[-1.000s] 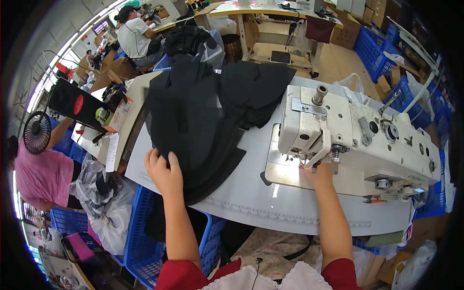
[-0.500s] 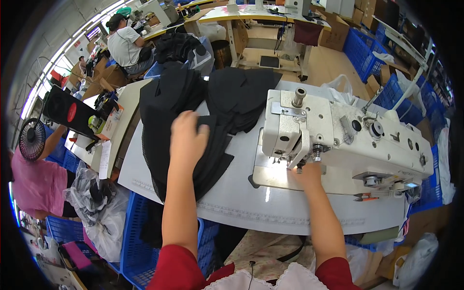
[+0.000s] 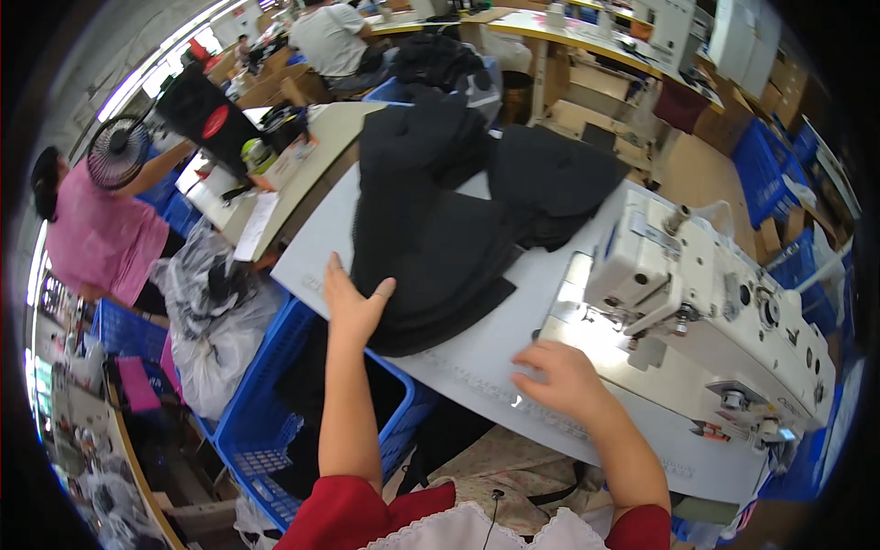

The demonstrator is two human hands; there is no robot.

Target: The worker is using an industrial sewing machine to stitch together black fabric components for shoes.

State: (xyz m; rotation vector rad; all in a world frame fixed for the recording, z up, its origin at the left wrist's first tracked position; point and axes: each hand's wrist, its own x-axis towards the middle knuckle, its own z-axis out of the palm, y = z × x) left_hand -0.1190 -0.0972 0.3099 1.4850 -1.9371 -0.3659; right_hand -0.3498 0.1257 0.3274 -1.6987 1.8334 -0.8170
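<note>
L hand [image 3: 356,307]: was just beside the nr L edge of the big blk cloth pile [image 3: 431,243]; thumb overlapped the cloth in view, contact couldn't be told.
L grip: spread wide, thumb well apart from fingers, nothing seen in it.
R hand [image 3: 561,380]: was in front of the metal plate [image 3: 587,339], off the needle area; couldn't tell if it touched the surface [image 3: 316,252].
R grip: loosely bent, gap btwn thumb & index, no cloth in it.
Big blk cloth pile: lay on L half of the surface, layers fanned at the nr R edge.
2nd cloth pile [image 3: 555,179]: also blk, lay R of the big one at the far side, up against it.
Sewing machine [image 3: 715,280]: white, stood on R side, w/ its head over the metal plate.
Ruler strip [image 3: 467,376]: ran along the nr edge, btwn the hands.
Blue basket [image 3: 247,440]: sat below the surface, L side, w/ dark cloth inside.
Co-workers: one in pink [image 3: 105,220], L; one in white [image 3: 330,38], far off.
</note>
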